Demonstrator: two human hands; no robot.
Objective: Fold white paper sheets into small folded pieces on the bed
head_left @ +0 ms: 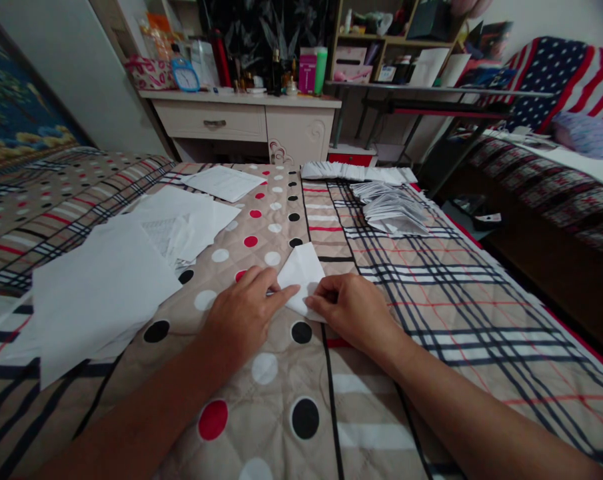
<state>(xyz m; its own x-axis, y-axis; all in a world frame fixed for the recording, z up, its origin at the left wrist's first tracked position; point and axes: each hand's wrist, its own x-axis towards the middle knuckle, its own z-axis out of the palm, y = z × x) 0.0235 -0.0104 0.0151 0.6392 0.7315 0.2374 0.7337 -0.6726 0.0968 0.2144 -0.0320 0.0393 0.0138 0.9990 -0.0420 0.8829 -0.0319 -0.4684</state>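
A small folded sheet of white paper lies on the bed in front of me, its pointed end facing away. From the left, my left hand holds the paper's edge, with the thumb stretched across its surface and the other fingers bent. My right hand is closed at the lower right of the same paper, thumb and forefinger pinched on it. The remaining right fingers are curled and partly hidden.
Loose white sheets are piled at the left, with another sheet beyond them. Folded paper pieces lie at the right, behind them a long row of folded papers. A white dresser stands past the patterned bedspread.
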